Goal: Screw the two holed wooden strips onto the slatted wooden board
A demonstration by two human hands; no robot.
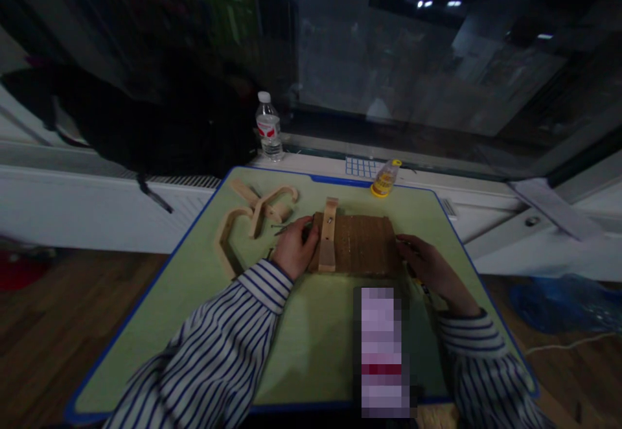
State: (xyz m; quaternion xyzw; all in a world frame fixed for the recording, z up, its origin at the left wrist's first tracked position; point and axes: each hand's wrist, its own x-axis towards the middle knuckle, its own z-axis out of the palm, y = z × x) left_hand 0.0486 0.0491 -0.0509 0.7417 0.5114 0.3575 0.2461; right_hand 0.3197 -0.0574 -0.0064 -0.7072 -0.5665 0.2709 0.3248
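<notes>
A flat brown board (367, 244) lies on the table, looking like cardboard or dark wood. Across its left part runs a light wooden strip (328, 238) with curved ends and a small metal screw or bolt in it. My left hand (295, 247) grips the board's left edge, thumb on top and fingers partly hidden. At the opposite edge, my right hand (427, 267) has its fingers closed on the board's right side; the fingertips are partly hidden. Beneath my right hand lies a small yellow and black item (424, 286), too unclear to name. Thin metal screws (278, 227) lie beside my left hand.
Several curved wooden pieces (265, 208) lie at the table's left. A yellow-capped glue bottle (386, 179) stands at the far edge. On the sill behind is a water bottle (269, 127). The light green table (194, 351) has a blue rim. A pixelated patch covers the front middle.
</notes>
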